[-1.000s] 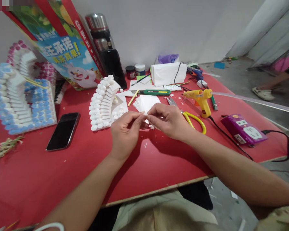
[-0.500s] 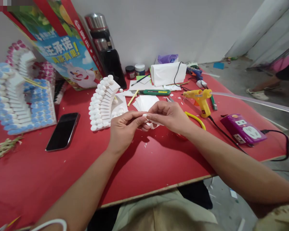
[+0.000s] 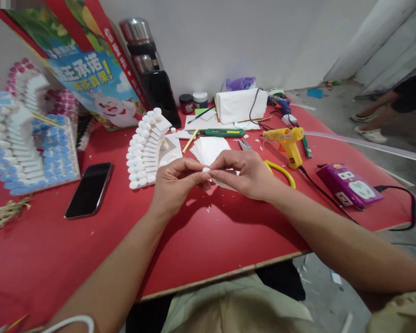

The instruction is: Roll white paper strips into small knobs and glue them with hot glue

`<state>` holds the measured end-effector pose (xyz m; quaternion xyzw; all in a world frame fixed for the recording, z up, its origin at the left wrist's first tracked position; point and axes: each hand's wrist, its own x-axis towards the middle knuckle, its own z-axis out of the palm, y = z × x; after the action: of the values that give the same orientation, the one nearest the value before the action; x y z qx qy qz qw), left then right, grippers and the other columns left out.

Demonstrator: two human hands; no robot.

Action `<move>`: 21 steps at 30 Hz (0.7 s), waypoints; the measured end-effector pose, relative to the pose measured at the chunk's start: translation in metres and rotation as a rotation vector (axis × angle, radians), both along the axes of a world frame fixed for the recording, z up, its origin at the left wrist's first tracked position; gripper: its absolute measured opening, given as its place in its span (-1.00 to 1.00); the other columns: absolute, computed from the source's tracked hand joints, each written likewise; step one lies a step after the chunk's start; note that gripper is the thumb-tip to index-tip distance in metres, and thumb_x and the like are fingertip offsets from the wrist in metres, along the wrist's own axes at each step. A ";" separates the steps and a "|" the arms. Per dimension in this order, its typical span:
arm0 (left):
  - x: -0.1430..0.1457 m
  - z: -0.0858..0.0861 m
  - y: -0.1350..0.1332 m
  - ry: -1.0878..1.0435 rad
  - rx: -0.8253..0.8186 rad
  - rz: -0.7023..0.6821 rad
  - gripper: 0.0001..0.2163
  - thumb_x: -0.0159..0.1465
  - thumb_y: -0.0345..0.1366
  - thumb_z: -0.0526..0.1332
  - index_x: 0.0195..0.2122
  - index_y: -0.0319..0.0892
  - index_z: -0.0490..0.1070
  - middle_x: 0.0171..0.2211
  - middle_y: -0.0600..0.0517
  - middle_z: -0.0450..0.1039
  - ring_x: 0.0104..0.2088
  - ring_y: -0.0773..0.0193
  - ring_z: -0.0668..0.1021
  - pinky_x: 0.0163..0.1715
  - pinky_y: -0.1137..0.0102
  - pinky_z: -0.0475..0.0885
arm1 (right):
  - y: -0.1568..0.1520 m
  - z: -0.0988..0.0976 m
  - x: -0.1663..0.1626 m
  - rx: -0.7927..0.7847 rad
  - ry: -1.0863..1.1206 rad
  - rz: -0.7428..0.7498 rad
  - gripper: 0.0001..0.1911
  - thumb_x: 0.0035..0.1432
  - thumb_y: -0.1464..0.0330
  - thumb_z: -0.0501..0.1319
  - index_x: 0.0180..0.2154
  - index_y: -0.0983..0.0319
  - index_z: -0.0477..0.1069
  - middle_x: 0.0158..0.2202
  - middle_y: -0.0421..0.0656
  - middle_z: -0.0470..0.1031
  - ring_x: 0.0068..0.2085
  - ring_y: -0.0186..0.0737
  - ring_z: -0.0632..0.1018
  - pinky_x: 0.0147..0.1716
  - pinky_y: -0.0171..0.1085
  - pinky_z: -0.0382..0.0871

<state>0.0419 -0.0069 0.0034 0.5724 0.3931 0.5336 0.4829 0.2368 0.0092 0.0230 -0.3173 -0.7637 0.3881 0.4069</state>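
1. Head view: your left hand [image 3: 175, 182] and right hand [image 3: 244, 173] meet above the red table [image 3: 211, 231]; both are nearly closed, pinching one small white foam piece [image 3: 205, 170] between the fingertips, probably for fine control.
2. The white foam staircase model [image 3: 147, 148] and the stack of white paper strips [image 3: 210, 149] lie just behind your hands, the yellow glue gun [image 3: 287, 143] to their right, all apparently kept within easy reach.

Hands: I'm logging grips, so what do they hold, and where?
Both hands, left and right, pinch a small white piece between their fingertips, over the red table.
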 end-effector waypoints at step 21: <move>-0.008 0.003 0.006 0.242 0.149 0.035 -0.89 0.31 -0.31 0.35 -0.19 -0.16 0.64 -0.43 0.05 0.51 -0.55 0.44 0.41 -0.53 0.48 0.36 | 0.022 -0.014 -0.003 -1.195 0.508 0.626 -0.57 0.52 0.22 -0.14 -0.17 0.31 0.40 -0.39 -0.10 0.52 -0.42 -0.24 0.52 -0.20 -0.04 0.58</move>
<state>0.0343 -0.0011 0.0059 0.6601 0.4176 0.4965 0.3787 0.2337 0.0315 0.0092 -0.1520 -0.3577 0.8997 0.1986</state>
